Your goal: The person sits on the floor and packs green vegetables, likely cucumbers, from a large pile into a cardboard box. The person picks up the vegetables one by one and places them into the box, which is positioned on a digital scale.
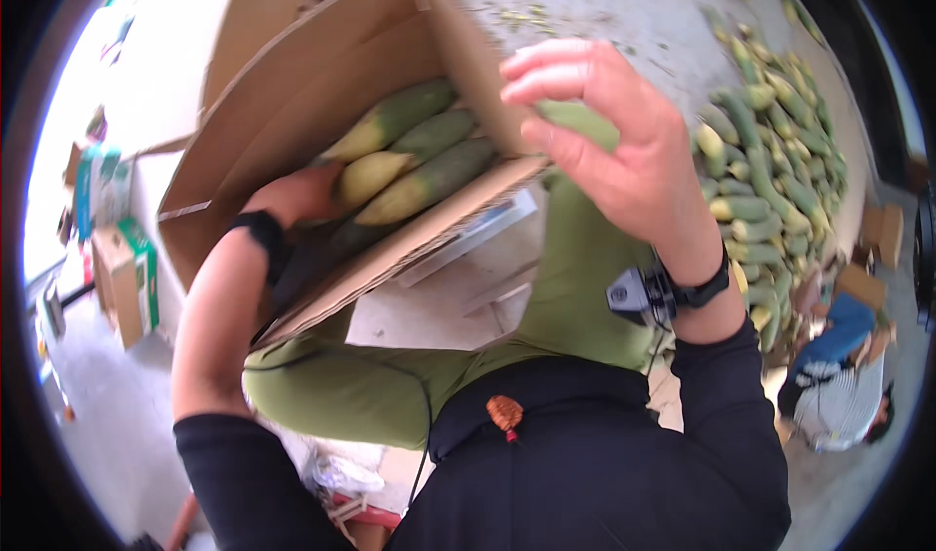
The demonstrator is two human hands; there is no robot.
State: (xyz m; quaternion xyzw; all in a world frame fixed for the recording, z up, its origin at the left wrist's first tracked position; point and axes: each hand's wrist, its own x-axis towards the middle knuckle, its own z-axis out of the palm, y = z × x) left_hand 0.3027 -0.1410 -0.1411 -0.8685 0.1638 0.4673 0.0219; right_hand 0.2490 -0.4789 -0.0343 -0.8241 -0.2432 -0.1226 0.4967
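An open cardboard box [314, 90] stands in front of me, tilted in view. Several green radishes [431, 189], pale yellow at one end, lie side by side inside it. My left hand [306, 191] reaches into the box and is against the pale ends of the radishes; its fingers are mostly hidden, so its grip cannot be made out. Above the box's right corner, my right hand [621, 134] is raised with thumb and fingers apart and nothing between them. Both wrists wear black bands.
A large heap of green radishes [768, 185] lies on the floor at right. Beyond it a person [841, 405] is low near small cartons. Another carton [121, 280] stands at left. A thin black cable [417, 375] crosses my lap.
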